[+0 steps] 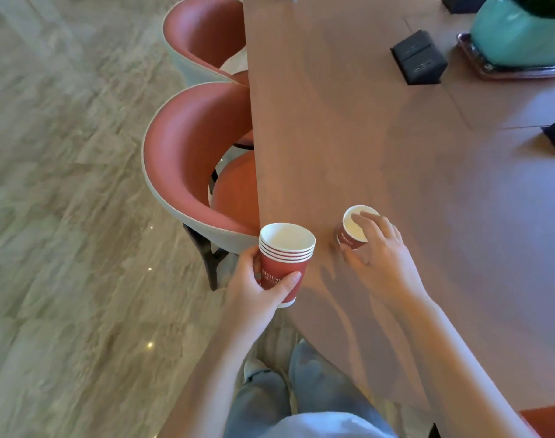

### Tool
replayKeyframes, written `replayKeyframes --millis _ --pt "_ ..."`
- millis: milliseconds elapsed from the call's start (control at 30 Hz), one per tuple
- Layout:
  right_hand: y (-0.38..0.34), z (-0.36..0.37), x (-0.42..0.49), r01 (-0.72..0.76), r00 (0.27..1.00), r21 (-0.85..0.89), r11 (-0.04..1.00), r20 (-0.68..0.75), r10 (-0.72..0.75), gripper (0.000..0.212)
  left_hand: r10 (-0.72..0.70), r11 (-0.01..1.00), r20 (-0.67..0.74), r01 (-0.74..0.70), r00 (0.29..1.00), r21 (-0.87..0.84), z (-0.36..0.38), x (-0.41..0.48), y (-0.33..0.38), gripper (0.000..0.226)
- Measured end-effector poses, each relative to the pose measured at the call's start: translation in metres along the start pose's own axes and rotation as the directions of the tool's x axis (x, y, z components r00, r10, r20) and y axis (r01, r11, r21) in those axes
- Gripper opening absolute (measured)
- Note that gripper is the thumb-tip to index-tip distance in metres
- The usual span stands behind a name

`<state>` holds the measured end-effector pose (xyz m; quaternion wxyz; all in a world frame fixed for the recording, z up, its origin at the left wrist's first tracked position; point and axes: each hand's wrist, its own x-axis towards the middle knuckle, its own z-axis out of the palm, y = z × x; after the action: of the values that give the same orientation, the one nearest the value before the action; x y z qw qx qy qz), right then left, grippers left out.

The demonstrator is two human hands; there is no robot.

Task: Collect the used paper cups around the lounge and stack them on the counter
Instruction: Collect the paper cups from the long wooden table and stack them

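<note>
My left hand [257, 289] grips a stack of several red paper cups [284, 260] with white rims, held upright just off the near corner of the brown wooden table [349, 128]. A single red paper cup [353, 230] stands on the table close to its left edge. My right hand [380, 251] comes down over that cup from the right, fingers curled round its rim and side, thumb at its near side.
Two red chairs with pale backs [181, 159] are tucked under the table's left edge. On the table at the far right sit black boxes [418, 56] and a teal pot on a dark tray [516, 36]. Marble floor [64, 216] spreads to the left.
</note>
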<state>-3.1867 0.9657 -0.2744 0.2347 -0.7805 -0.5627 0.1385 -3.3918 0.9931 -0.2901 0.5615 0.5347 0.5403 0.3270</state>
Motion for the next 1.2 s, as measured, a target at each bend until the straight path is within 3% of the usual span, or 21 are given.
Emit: replayKeyframes --millis 533,933,1200 --pt "0.066 0.016 0.052 -0.164 0.98 0.063 0.984 0.128 0.155 0.084 -0.047 0.994 -0.027 0.05 0.999 0.095 0.024 0.04 0.013 0.058" --pt "0.08 0.03 0.062 -0.234 0.957 0.05 0.971 0.185 0.222 0.09 -0.047 0.99 -0.046 0.053 0.998 0.132 0.029 0.052 0.014 0.059" --pt "0.073 0.025 0.063 -0.264 0.961 0.191 0.945 0.132 0.242 0.085 -0.02 0.995 0.015 0.019 1.0 0.094 0.025 0.054 0.015 0.056"
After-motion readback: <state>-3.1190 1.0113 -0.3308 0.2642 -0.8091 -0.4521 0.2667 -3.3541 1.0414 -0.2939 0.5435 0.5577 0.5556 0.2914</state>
